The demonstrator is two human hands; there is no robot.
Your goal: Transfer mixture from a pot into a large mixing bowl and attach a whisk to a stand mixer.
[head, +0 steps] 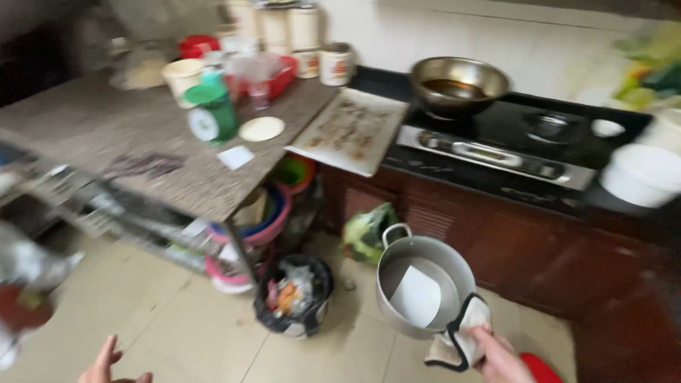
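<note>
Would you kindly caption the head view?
Right hand grips a steel pot through a cloth; left hand open.

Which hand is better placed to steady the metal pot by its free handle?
Left, probably. The left hand is open and empty, while the right hand already grips the metal pot through a cloth.

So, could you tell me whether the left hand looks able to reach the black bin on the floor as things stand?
Probably yes: the left hand is open and holds nothing, and only bare floor tile lies between it and the black bin. The right hand is busy gripping the steel pot with a cloth.
</note>
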